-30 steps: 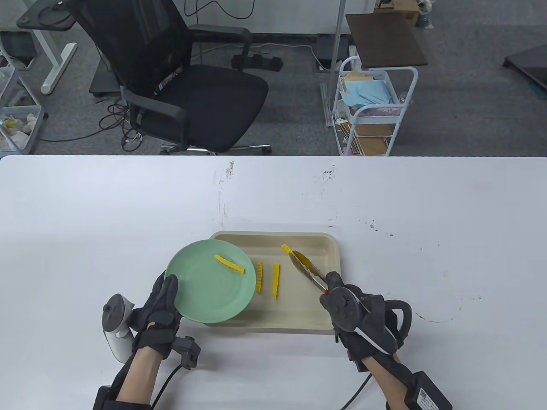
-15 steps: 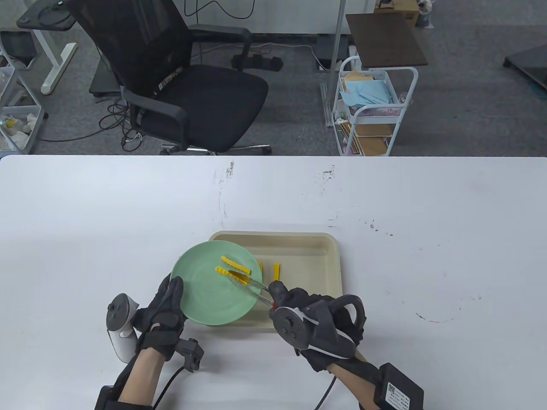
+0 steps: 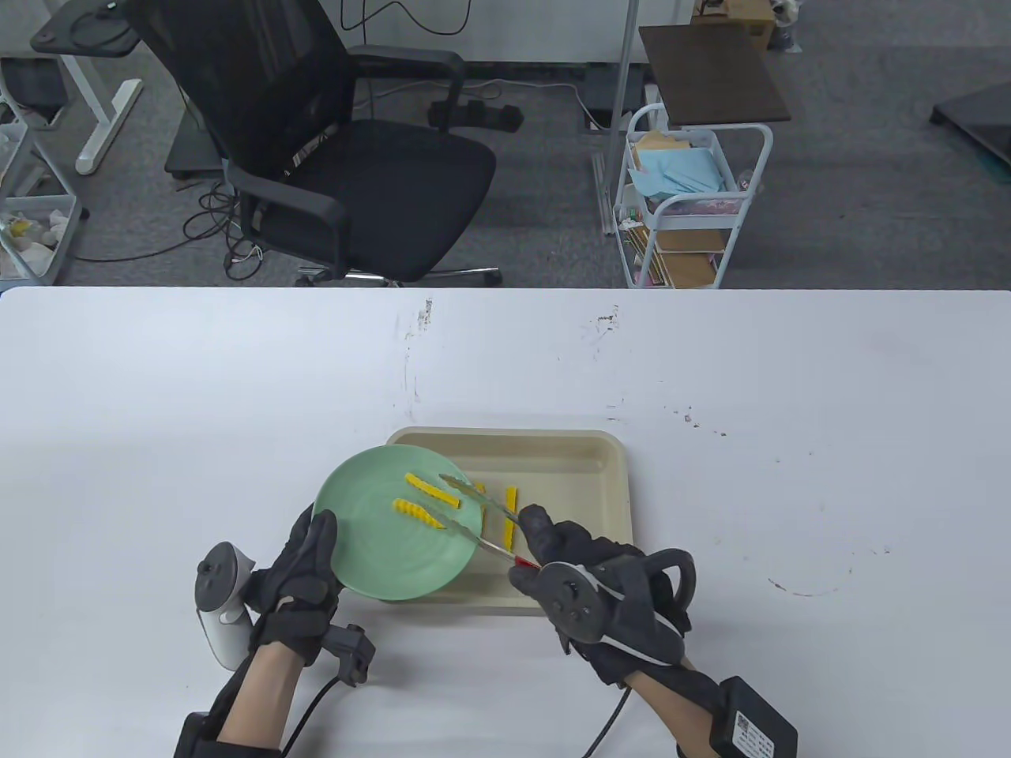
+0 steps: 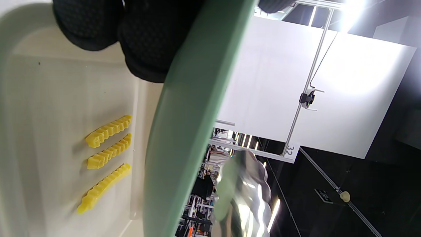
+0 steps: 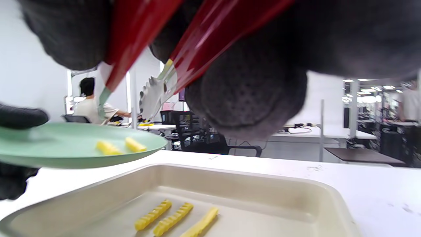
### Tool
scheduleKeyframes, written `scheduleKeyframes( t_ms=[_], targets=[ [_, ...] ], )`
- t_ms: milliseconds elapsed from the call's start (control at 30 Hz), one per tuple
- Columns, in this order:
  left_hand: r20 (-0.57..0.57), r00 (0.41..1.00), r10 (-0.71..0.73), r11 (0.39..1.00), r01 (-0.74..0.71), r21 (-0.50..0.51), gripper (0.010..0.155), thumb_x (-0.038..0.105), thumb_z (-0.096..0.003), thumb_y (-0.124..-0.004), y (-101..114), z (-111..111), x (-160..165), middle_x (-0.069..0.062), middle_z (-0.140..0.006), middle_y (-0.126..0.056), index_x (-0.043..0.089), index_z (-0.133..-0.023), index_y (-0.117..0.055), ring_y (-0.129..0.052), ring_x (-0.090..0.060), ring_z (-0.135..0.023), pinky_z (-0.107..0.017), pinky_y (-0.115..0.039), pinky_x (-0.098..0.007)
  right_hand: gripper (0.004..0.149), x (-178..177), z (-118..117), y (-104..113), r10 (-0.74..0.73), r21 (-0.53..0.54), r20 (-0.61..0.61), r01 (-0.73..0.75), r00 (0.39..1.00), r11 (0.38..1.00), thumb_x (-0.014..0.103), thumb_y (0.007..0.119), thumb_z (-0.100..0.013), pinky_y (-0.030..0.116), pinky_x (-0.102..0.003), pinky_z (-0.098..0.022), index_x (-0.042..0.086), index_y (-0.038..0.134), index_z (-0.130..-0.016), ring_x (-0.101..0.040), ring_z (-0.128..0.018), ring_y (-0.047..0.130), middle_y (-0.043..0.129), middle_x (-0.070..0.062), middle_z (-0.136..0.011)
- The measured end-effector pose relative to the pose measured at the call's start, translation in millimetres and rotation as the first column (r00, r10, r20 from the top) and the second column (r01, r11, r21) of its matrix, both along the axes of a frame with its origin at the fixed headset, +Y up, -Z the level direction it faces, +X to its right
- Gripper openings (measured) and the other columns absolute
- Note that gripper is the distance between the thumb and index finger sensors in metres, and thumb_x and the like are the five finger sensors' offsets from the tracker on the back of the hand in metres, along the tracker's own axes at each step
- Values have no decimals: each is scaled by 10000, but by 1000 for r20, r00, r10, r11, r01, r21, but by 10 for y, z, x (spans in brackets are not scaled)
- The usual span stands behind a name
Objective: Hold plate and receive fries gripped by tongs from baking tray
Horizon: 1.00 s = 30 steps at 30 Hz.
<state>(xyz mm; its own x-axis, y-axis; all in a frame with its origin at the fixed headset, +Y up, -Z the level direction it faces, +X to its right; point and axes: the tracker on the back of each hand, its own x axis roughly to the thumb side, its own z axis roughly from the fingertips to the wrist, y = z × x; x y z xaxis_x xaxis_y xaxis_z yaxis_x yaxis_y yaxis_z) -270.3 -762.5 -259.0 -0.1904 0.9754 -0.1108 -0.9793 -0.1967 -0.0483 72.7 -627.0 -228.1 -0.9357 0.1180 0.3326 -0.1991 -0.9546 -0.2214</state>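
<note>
My left hand (image 3: 304,572) grips the near-left rim of the green plate (image 3: 371,545) and holds it above the left end of the beige baking tray (image 3: 584,462). Two yellow crinkle fries (image 3: 422,499) lie on the plate. My right hand (image 3: 588,588) holds the metal tongs (image 3: 478,517) by their red-handled end; the tong tips are spread apart over the plate's right side and hold nothing. Three fries (image 5: 176,219) lie in the tray, partly under the plate; they also show in the left wrist view (image 4: 107,154).
The white table (image 3: 790,410) stretches wide on all sides of the tray. A black office chair (image 3: 332,158) and a white cart (image 3: 687,205) stand on the floor beyond the table's far edge.
The tongs carried a fry from the tray to the plate and let it go; two fries now lie there. The tongs have opened and my right hand has drawn back to the right.
</note>
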Motion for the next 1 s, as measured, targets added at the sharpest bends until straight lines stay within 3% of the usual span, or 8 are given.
scheduleKeyframes(
  t_ms=[133,167,300,367,600,700,733,1000],
  targets=[
    [-20,1000,0,1000,0,4,645,383,-634,-462,9,-9,-41,-131,-936,-608,4,-1089,-206,-861,-294,-613,-522,-691,-557,699,293,-44,-59,-64,-31,79,67,995,997,592,763,-382,866,-471,-172,188,714,-950,-313,-292,1046,917,-88,-785],
    [-27,1000,3,1000,-3,4,645,383,-634,-462,8,-10,-57,-131,-937,-606,3,-1089,-206,-860,-295,-614,-523,-689,-559,714,357,-54,-94,-48,-45,102,53,994,998,596,760,-382,864,-472,-173,176,705,-957,-315,-295,1043,907,-170,-780],
    [-43,999,10,1000,-10,2,648,387,-634,-463,3,-11,-94,-131,-939,-601,5,-1089,-203,-855,-297,-619,-528,-684,-561,750,442,-89,-245,55,-136,164,-33,985,990,618,746,-384,860,-472,-172,168,670,-980,-313,-316,1034,882,-185,-801],
    [-48,999,11,1000,-11,1,649,387,-635,-465,1,-8,-102,-134,-939,-598,4,-1088,-202,-853,-300,-621,-530,-681,-564,768,418,-120,-359,105,-196,167,-71,980,978,628,741,-384,854,-466,-201,162,655,-989,-311,-321,1031,876,-124,-816],
    [-45,999,9,1000,-9,2,651,389,-636,-467,-7,-6,-100,-134,-939,-598,3,-1089,-202,-852,-300,-620,-531,-679,-566,842,207,-241,-655,226,-328,137,-171,964,929,641,707,-395,851,-445,-205,114,535,-1028,-259,-317,1004,823,-154,-807],
    [-42,999,9,1000,-9,2,652,390,-636,-468,-7,-7,-102,-135,-939,-597,4,-1089,-201,-851,-301,-620,-532,-678,-567,846,155,-283,-708,257,-361,141,-192,956,913,640,697,-402,844,-438,-200,113,506,-1035,-236,-303,986,805,-139,-805],
    [-42,999,9,1000,-9,2,652,391,-636,-467,-8,-8,-102,-134,-940,-597,5,-1089,-201,-851,-299,-622,-532,-678,-567,847,133,-301,-723,278,-370,144,-209,950,905,642,690,-405,842,-434,-197,115,494,-1039,-225,-295,981,795,-212,-793],
    [-34,999,10,1000,-10,5,654,394,-637,-467,-5,-15,-104,-134,-941,-595,6,-1090,-199,-850,-300,-623,-534,-677,-567,785,49,-378,-764,326,-429,143,-239,934,871,625,646,-430,841,-423,-163,165,480,-1045,-184,-222,977,821,-192,-760]
  ],
)
